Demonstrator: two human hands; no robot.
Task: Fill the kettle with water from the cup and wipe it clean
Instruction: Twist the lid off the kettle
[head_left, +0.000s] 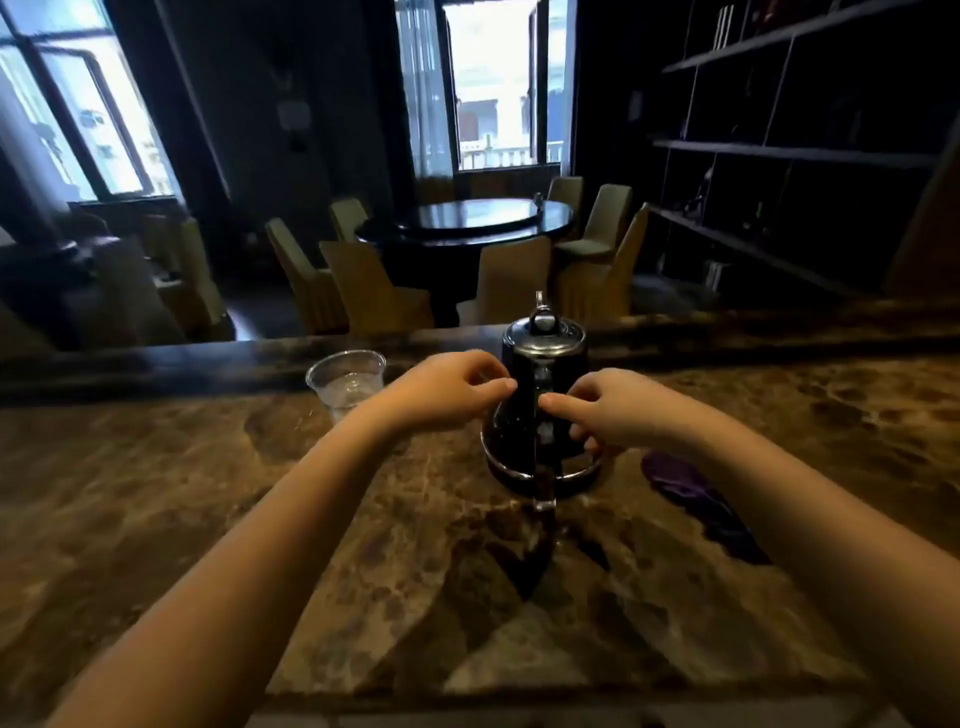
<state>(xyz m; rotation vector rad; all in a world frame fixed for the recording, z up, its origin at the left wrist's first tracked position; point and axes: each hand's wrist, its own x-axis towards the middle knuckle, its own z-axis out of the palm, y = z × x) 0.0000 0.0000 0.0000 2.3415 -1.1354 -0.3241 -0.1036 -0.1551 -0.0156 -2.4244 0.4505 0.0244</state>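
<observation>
Two hands, left hand (447, 389) and right hand (613, 410), fingers loosely curled, flank the unlabelled kettle (543, 405)

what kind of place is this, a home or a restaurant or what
Probably a restaurant's private dining room or a tea house, not certain. A large round table ringed with covered chairs stands behind a marble counter, and tall display shelves line the right wall.

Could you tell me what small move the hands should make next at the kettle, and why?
Probably lift the kettle's lid open. It looks shut, so no water can go in yet. Both the left hand and right hand sit empty at the kettle, one on each side, while the cup with water stands untouched to the left and the purple cloth lies unused.
</observation>
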